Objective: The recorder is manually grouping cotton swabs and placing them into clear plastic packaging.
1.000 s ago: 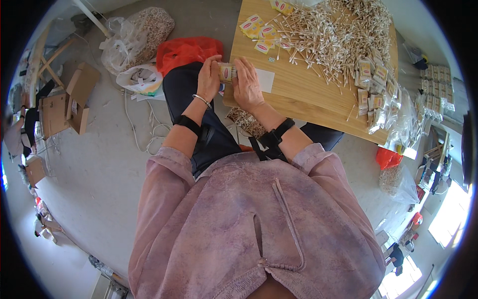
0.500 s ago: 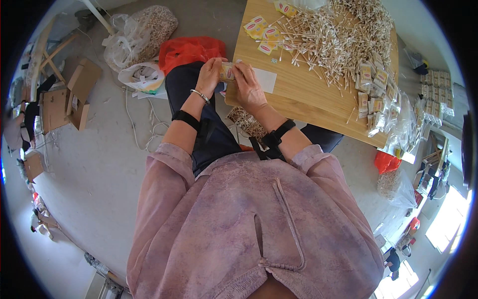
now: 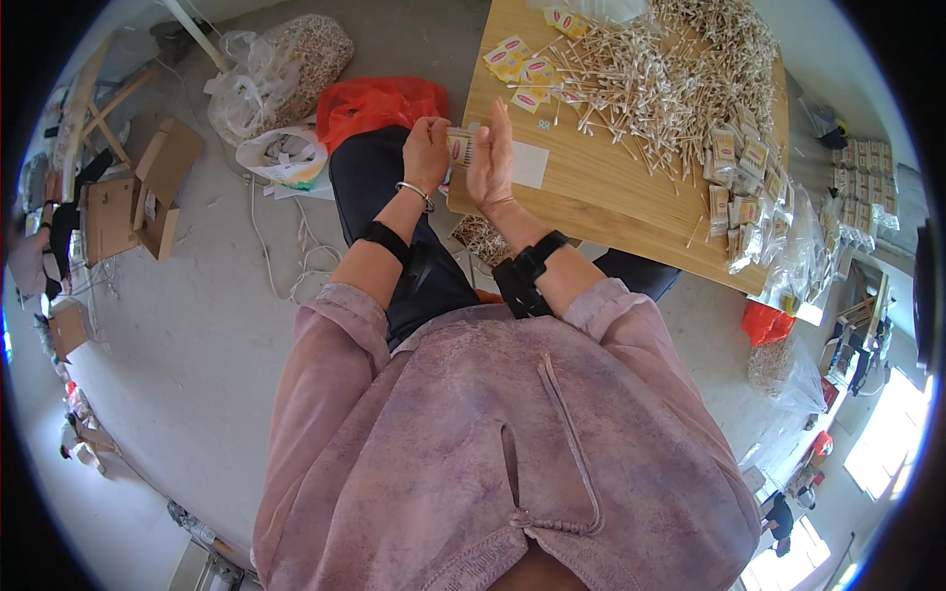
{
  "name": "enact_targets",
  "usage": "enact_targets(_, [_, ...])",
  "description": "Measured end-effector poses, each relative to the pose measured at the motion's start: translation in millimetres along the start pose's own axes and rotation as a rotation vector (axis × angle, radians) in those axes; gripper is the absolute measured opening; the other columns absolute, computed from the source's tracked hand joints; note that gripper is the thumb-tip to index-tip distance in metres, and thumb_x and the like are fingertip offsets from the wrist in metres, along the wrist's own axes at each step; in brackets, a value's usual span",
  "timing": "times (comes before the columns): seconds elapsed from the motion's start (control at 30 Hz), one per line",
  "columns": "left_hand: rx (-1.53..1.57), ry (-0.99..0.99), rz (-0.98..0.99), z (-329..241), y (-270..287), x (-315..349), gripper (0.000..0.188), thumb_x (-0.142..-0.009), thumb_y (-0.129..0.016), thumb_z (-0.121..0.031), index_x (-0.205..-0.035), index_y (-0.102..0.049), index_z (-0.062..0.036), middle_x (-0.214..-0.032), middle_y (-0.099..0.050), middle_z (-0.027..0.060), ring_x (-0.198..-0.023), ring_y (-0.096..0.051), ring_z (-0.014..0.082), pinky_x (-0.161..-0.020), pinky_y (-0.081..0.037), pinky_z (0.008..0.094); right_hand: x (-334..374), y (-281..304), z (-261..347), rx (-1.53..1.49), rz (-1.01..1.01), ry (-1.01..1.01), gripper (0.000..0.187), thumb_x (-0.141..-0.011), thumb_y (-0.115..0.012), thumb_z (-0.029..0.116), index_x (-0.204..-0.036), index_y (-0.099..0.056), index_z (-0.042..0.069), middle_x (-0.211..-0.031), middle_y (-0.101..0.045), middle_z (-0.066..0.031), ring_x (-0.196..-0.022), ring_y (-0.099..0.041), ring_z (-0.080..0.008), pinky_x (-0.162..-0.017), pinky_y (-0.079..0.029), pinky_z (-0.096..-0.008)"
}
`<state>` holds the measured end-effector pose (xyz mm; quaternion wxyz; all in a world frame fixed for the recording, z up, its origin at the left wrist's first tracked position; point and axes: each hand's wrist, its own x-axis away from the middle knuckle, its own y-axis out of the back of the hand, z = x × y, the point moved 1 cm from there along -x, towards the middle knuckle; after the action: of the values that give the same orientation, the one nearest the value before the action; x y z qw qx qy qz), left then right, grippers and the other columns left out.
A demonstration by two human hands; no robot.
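My left hand (image 3: 426,156) is closed around a small packet of cotton swabs (image 3: 460,149) with a yellow and red printed card, above the near left corner of the table. My right hand (image 3: 491,165) stands on edge at the packet's right end, fingers stretched upward and palm turned toward the swab tips. Whether the palm presses on the tips cannot be made out. A white sheet (image 3: 530,164) lies on the table just right of that hand. Beyond it are several loose yellow printed cards (image 3: 526,99) and a big heap of loose cotton swabs (image 3: 680,74).
Filled swab packets (image 3: 746,182) are piled at the wooden table's (image 3: 611,207) right edge, beside clear plastic bags (image 3: 793,256). A box of swabs (image 3: 481,238) sits below the table edge. Left on the floor are a red bag (image 3: 379,103), a clear sack (image 3: 286,74) and a cardboard carton (image 3: 163,187).
My right hand has gone from bent fingers on the packet to stretched, upright fingers at its end. My left hand has shifted slightly right, still holding the packet, whose swab ends now show.
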<state>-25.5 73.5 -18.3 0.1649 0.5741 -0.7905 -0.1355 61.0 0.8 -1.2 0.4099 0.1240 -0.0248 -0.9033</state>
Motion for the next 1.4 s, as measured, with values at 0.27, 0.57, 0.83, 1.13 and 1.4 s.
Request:
enact_targets(0.27, [-0.049, 0.026, 0.175, -5.4, 7.2, -2.3, 0.024, -0.09, -0.049, -0.025, -0.097, -0.06, -0.0044, -0.086, -0.064, 0.0179, -0.081, -0.063, 0.0346, -0.071, -0.049, 0.0375, 4.1, -12.3, 5.8, 0.062, 0.122, 0.072, 0.06, -0.099, -0.029, 0.036, -0.137, -0.027, -0.009, -0.144, -0.024, -0.0286, -0.137, -0.018, -0.0417, -0.111, -0.018, -0.0417])
enact_targets(0.57, [-0.522, -0.363, 0.191, -6.4, 33.3, -8.5, 0.045, -0.082, -0.062, -0.026, -0.123, -0.052, -0.0092, -0.138, -0.037, 0.0169, -0.127, -0.031, 0.0411, -0.105, -0.028, 0.0444, 3.0, -13.3, 2.7, 0.159, 0.15, 0.094, 0.06, -0.099, -0.027, 0.038, -0.136, -0.027, -0.01, -0.145, -0.024, -0.0283, -0.137, -0.017, -0.0414, -0.112, -0.018, -0.0419])
enact_targets(0.83, [0.849, 0.628, -0.044, 25.2, -0.6, 22.5, 0.038, -0.078, -0.074, -0.029, -0.098, -0.06, -0.0005, -0.089, -0.061, 0.0054, -0.068, -0.058, 0.0131, -0.057, -0.047, 0.0238, 2.7, -13.4, 4.9, 0.147, 0.173, 0.069, 0.059, -0.099, -0.027, 0.038, -0.135, -0.03, -0.009, -0.144, -0.026, -0.0271, -0.137, -0.02, -0.0409, -0.111, -0.019, -0.041])
enact_targets(1.13, [0.821, 0.632, -0.076, -8.6, -8.2, 34.7, 0.026, -0.078, -0.074, -0.02, -0.095, -0.063, -0.0033, -0.085, -0.064, 0.0024, -0.07, -0.061, 0.0115, -0.058, -0.048, 0.0253, 1.8, -12.8, 7.5, 0.13, 0.186, 0.056, 0.061, -0.099, -0.025, 0.041, -0.136, -0.029, -0.008, -0.144, -0.026, -0.0258, -0.137, -0.02, -0.0401, -0.112, -0.019, -0.0407])
enact_targets(1.4, [0.927, 0.587, -0.165, 1.6, 0.9, 21.7, 0.026, -0.079, -0.074, -0.02, -0.095, -0.064, -0.0022, -0.086, -0.064, 0.0023, -0.073, -0.061, 0.0108, -0.062, -0.048, 0.0243, 1.6, -11.6, 6.6, 0.123, 0.184, 0.046, 0.063, -0.099, -0.025, 0.042, -0.136, -0.029, -0.008, -0.144, -0.026, -0.0258, -0.137, -0.02, -0.0398, -0.111, -0.02, -0.0408])
